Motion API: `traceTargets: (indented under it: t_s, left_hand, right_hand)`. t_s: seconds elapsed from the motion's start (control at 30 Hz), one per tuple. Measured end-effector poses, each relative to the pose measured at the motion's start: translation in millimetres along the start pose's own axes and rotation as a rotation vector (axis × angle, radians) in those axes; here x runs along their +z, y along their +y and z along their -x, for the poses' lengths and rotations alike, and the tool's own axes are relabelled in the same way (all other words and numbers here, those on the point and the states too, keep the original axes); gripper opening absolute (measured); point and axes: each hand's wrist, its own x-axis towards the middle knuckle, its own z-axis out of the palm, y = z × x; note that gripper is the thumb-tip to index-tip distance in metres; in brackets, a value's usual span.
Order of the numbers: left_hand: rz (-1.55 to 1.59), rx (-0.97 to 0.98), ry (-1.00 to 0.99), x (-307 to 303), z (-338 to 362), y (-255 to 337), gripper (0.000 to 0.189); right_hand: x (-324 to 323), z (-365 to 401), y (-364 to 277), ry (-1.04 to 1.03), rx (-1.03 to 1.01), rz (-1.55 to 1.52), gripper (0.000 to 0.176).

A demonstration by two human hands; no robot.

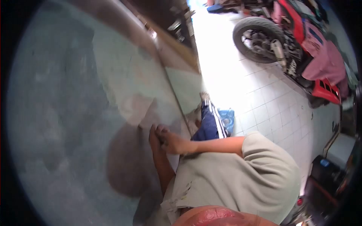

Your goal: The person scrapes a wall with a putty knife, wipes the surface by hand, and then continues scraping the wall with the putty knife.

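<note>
My left hand (pixel 154 136) is close to the wall, its fingers pressed together beside the fingers of my right hand. My right hand (pixel 174 144) comes across from the right with its fingers curled against the left one. Anything held between the two hands is too small or hidden to name. A beige shirt (pixel 222 177) covers my torso. Just beyond my right forearm are dark blue trousers with white stripes (pixel 211 122) and a light blue item (pixel 227 118).
A grey-green wall (pixel 64 113) fills the left, with shadows on it. White floor tiles (pixel 260 98) lie to the right. A red motorcycle (pixel 298 49) with pink cloth (pixel 326 64) stands at the upper right. A dark object (pixel 324 169) is at the lower right.
</note>
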Motion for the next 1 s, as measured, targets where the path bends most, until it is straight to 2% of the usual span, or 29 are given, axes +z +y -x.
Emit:
traceTargets:
  t_s: [0.03,0.1,0.13,0.17,0.23,0.27,0.33,0.43,0.67,0.77,1.0]
  left_hand:
    - [-0.044,0.007,0.069,3,0,6,0.032]
    - [0.064,0.081,-0.267,-45,-46,-14,0.030]
    - [0.040,0.087,-0.302,-64,-63,-25,0.030]
    - [0.090,0.052,-0.357,-82,-78,-32,0.029]
    - [0.118,0.021,-0.437,-72,-98,-17,0.029]
    - [0.080,0.036,-0.462,-58,-103,-13,0.030]
    - [0.014,0.064,-0.504,-32,-118,-1,0.030]
    - [-0.080,0.112,-0.550,0,-129,15,0.030]
    - [-0.178,0.242,-0.599,46,-135,32,0.032]
    - [-0.219,0.284,-0.603,57,-134,36,0.032]
    - [-0.309,0.363,-0.599,80,-128,40,0.035]
  right_hand:
    - [6,-6,8,0.094,-0.034,0.069,0.064]
    - [21,-9,29,0.249,-0.181,0.121,0.065]
    - [23,-11,33,0.312,-0.297,0.113,0.065]
    - [17,-10,26,0.347,-0.316,0.116,0.065]
    - [4,-1,5,0.046,-0.045,0.126,0.065]
    - [1,-1,2,0.075,-0.062,0.129,0.065]
    - [4,-3,3,-0.007,-0.026,0.171,0.068]
    - [2,-2,1,0.008,-0.028,0.202,0.061]
    - [-2,-5,9,-0.001,-0.044,0.301,0.061]
    - [-4,3,3,0.006,-0.115,0.307,0.060]
    - [-3,4,3,-0.062,-0.048,0.323,0.060]
